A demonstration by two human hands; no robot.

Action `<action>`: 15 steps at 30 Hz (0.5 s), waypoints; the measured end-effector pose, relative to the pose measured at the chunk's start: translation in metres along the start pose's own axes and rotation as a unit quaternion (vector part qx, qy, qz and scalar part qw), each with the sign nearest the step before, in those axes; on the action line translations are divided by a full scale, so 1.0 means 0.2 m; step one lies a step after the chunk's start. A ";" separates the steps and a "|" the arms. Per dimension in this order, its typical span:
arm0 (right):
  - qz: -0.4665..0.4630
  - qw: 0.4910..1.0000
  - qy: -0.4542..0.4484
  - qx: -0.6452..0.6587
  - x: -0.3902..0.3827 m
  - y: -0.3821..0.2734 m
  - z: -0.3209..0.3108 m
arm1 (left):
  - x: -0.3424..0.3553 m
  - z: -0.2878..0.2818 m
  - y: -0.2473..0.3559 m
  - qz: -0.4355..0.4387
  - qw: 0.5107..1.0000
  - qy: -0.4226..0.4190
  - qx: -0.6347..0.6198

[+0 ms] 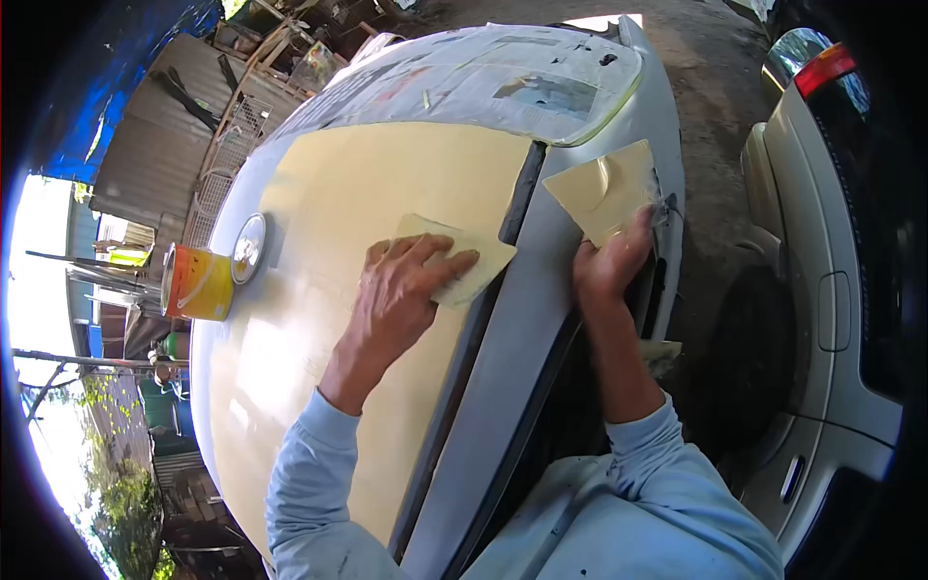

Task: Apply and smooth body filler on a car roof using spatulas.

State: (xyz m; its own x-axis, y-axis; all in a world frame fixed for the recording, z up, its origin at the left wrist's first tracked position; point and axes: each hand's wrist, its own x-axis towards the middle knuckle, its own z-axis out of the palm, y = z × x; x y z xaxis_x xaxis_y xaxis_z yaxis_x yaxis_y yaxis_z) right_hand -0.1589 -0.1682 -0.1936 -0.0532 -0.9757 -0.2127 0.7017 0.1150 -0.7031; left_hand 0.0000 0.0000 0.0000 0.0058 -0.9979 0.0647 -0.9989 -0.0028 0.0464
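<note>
**Filler spread on car bonnet: both hands occupied**

The left hand (406, 285) is pressed flat, fingers together, on a cream spreader card (469, 253) lying on the cream-coated bonnet (338, 193). The right hand (611, 263) is clamped on a second cream card (604, 188), held over the grey wing (570, 319) to the right. An orange tin (198, 282) is seen on the bonnet's left edge, with its round lid (248, 247) just beside it. The windscreen (483, 82), far, is masked with paper. A beige car (822, 319) is parked near on the right. Nothing is seen between the hands and the cards.
</note>
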 end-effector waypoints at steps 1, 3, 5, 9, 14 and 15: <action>0.008 0.999 0.020 0.023 -0.02 -0.04 0.05 | -0.03 0.00 0.02 -0.005 1.000 0.001 -0.001; 0.025 0.996 0.062 0.067 -0.08 -0.10 0.13 | -0.13 -0.02 0.04 -0.010 1.000 0.000 -0.001; 0.038 0.988 0.092 0.114 -0.10 -0.14 0.19 | -0.20 -0.04 0.07 -0.014 1.000 -0.004 0.011; -0.003 0.992 0.024 0.123 -0.12 -0.17 0.22 | -0.32 -0.09 0.11 -0.020 0.999 -0.026 0.022; -0.010 0.992 0.009 0.128 -0.11 -0.17 0.22 | -0.43 -0.16 0.17 -0.045 0.998 -0.054 -0.004; -0.007 0.992 0.013 0.129 -0.11 -0.17 0.22 | -0.44 -0.18 0.18 -0.046 0.997 -0.059 -0.003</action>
State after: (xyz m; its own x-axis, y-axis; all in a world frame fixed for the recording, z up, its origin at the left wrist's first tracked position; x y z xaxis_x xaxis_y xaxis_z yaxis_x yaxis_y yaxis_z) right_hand -0.1510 -0.1584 -0.1350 -0.0813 -0.9713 -0.2237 0.8587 0.0457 -0.5105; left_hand -0.0353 0.0901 0.0313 0.0919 -0.9941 -0.0576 -0.9941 -0.0949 0.0532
